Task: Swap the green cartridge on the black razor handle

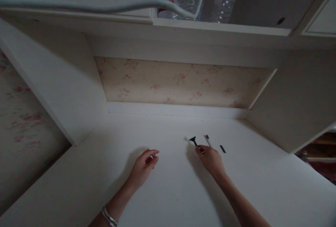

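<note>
your right hand (210, 159) is out over the middle of the desk (168, 199), a little toward the right edge, knuckles up. its fingers are drawn together on the near end of a dark tool (193, 140). that reads as a light fingertip pinch, not a full fist; whether the tool is lifted or lying flat, you can't tell from here. the tool has a small t-shaped head, a bit like a razor. its long axis runs on a slant, with the head away from you toward the back edge and slightly left, and the handle coming back toward your right fingertips. so it lies straight ahead of the right hand, and that hand is clearly the nearer one. your left hand (144, 167) rests well apart to the left. it is loosely curled, thumb against the fingertips, with a pale speck between them too small to name. a thin white stick (207, 139) lies just beside the tool on its right, on much the same slant. a small dark piece (223, 149) sits further toward the right edge, just off your right knuckles. bracelets (109, 216) show on your left wrist.
</note>
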Available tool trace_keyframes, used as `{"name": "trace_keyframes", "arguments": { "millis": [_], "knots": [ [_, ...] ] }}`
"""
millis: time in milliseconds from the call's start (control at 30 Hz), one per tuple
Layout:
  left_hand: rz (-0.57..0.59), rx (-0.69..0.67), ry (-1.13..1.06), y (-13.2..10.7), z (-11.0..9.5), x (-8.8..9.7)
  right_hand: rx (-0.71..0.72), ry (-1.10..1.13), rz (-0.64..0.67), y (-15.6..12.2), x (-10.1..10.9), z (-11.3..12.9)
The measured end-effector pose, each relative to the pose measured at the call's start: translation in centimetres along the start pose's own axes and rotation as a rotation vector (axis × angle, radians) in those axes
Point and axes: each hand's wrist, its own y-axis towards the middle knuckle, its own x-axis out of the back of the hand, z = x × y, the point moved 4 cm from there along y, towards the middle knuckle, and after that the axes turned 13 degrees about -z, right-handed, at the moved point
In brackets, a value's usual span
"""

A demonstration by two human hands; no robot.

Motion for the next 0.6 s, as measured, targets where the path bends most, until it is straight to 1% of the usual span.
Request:
{"name": "trace_keyframes", "arguments": {
  "millis": [67,167,367,433,500,533,600],
  "knots": [
    [-0.006,-0.032,0.013,0.0,-0.4,0.0,-0.025,-0.090,-0.003,1.2,0.4,-1.5],
    [-0.009,-0.075,-0.006,-0.1,-1.1,0.0,-0.049,-0.194,-0.006,2.2,0.5,-2.6],
    [-0.016,-0.092,-0.074,-0.3,-1.6,0.0,-0.024,-0.279,0.002,2.5,-0.3,-2.5],
    [-0.026,-0.112,-0.081,-0.4,-2.2,0.2,-0.007,-0.282,0.005,2.5,-0.1,-2.4],
    [-0.047,-0.139,-0.074,-0.6,-3.4,0.9,0.019,-0.276,-0.001,2.5,1.2,-2.2],
    [-0.058,-0.160,-0.054,-0.8,-4.4,1.5,0.037,-0.268,-0.012,2.6,2.4,-2.0],
    [-0.076,-0.237,0.040,-1.5,-6.8,3.3,0.085,-0.230,-0.062,2.7,6.0,-1.2]
  ]
}}
